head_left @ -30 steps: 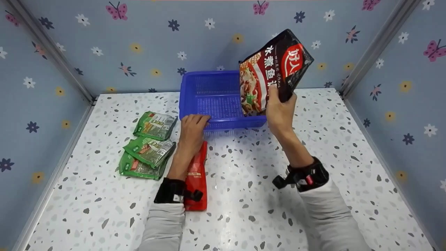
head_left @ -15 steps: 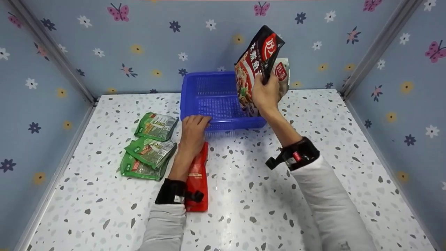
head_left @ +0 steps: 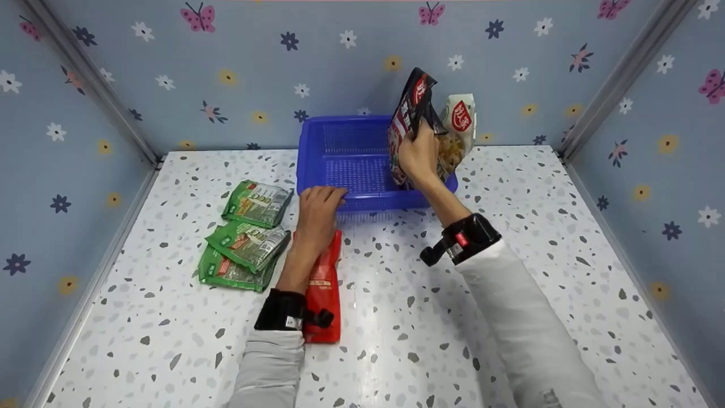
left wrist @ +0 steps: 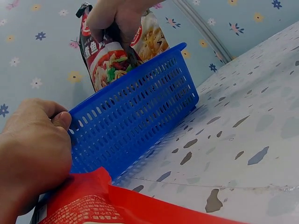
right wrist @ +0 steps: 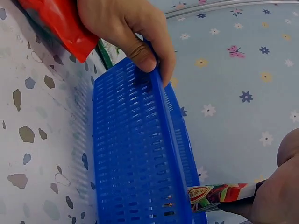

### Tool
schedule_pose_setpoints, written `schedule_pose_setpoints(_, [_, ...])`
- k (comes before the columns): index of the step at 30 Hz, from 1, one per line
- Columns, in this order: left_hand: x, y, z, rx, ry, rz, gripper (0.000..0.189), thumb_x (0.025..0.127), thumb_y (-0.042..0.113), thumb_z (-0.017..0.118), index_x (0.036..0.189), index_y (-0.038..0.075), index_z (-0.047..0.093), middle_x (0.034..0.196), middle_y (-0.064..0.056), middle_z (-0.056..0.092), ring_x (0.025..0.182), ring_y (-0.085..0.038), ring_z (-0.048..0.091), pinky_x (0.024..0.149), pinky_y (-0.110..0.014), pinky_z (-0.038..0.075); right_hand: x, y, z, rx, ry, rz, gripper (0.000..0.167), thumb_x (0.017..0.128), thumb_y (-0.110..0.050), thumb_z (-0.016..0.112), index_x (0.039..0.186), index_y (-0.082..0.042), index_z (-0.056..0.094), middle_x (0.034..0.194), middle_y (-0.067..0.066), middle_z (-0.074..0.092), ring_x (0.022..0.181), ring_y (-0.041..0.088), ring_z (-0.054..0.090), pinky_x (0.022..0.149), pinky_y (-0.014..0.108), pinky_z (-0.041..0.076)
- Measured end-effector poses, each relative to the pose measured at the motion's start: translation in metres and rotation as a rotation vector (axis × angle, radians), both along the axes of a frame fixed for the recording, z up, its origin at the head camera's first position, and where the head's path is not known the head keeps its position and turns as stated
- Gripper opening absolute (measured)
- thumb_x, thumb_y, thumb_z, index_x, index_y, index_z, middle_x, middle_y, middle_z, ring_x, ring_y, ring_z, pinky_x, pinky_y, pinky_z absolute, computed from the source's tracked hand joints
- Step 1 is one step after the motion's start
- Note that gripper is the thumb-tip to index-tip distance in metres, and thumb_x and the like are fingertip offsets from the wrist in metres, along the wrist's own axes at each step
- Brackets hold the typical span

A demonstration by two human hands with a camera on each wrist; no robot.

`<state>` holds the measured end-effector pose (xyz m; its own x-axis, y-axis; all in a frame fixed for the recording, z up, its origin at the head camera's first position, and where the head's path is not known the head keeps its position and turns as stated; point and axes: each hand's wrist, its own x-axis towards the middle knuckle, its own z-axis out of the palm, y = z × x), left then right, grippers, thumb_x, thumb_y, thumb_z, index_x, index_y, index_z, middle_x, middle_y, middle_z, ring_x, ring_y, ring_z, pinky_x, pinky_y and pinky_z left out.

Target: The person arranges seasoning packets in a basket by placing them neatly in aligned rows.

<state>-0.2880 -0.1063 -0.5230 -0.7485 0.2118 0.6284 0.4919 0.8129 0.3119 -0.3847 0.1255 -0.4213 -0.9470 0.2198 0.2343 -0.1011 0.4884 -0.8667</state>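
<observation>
A blue perforated plastic basket [head_left: 355, 200] stands against the back wall. My left hand [head_left: 318, 218] grips its front rim near the left corner, the thumb outside and the fingers over the edge, as the right wrist view shows. In my right hand [head_left: 420, 156] is a black and red food packet [head_left: 403, 122], pinched at its side and standing upright in the basket's right part. A pale packet [head_left: 460, 122] with a red logo leans upright at the basket's right end, just behind that hand. Under my left forearm lies a red packet [head_left: 325, 286].
Several green packets lie left of the basket: one alone [head_left: 258, 203], others overlapping [head_left: 249, 246] nearer me. A speckled white tabletop [head_left: 396, 317] spreads across the front and right. Flower-patterned panels [head_left: 238, 56] enclose the back and sides.
My right hand has moved left and turned the black packet more edge-on, lowering it in the basket. The pale packet behind has come into view. My left hand stays on the rim.
</observation>
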Motion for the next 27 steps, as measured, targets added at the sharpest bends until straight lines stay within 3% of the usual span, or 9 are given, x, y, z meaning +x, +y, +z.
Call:
schedule_pose_setpoints(4, [0.000,0.000,0.000,-0.002,-0.023,0.002,0.027,0.113,0.018,0.061,0.130,0.007,0.078,0.120,-0.014,0.081,0.113,-0.038,0.073,0.107,-0.054,0.049,-0.011,0.002,-0.014,0.025,-0.011,0.037,0.049,0.115,-0.015,0.045,0.162,-0.011,0.058,0.157,0.020,0.070,0.148,0.038,0.067,0.123,0.054,0.055])
schedule_pose_setpoints(11, [0.000,-0.001,0.000,-0.001,-0.021,0.005,0.026,0.112,0.019,0.062,0.130,0.007,0.078,0.119,-0.014,0.082,0.113,-0.037,0.073,0.107,-0.053,0.049,-0.011,-0.004,-0.019,0.075,-0.008,0.038,0.047,0.110,-0.009,0.049,0.155,-0.007,0.061,0.152,0.023,0.072,0.145,0.041,0.068,0.118,0.056,0.056])
schedule_pose_setpoints(15, [0.000,0.000,-0.001,0.001,-0.018,0.005,0.026,0.112,0.018,0.062,0.129,0.007,0.078,0.119,-0.014,0.082,0.113,-0.037,0.073,0.106,-0.053,0.049,-0.021,-0.003,-0.036,0.077,-0.034,0.057,0.048,0.110,-0.009,0.047,0.157,-0.009,0.059,0.152,0.024,0.071,0.145,0.043,0.067,0.117,0.057,0.056])
schedule_pose_setpoints(20, [0.001,0.000,0.000,0.011,-0.029,0.000,0.027,0.112,0.019,0.063,0.130,0.006,0.078,0.119,-0.015,0.082,0.113,-0.037,0.073,0.107,-0.054,0.049,-0.034,0.002,-0.060,0.101,-0.082,0.097,0.036,0.112,-0.010,0.049,0.146,-0.005,0.062,0.140,0.026,0.075,0.136,0.044,0.071,0.111,0.058,0.057])
schedule_pose_setpoints(27, [0.001,-0.001,0.000,0.007,-0.027,0.002,0.028,0.112,0.021,0.063,0.130,0.007,0.078,0.120,-0.014,0.082,0.113,-0.037,0.074,0.107,-0.053,0.049,-0.035,0.005,-0.065,0.120,-0.125,0.135,0.026,0.110,-0.010,0.054,0.132,-0.001,0.065,0.122,0.021,0.074,0.120,0.041,0.072,0.104,0.057,0.057])
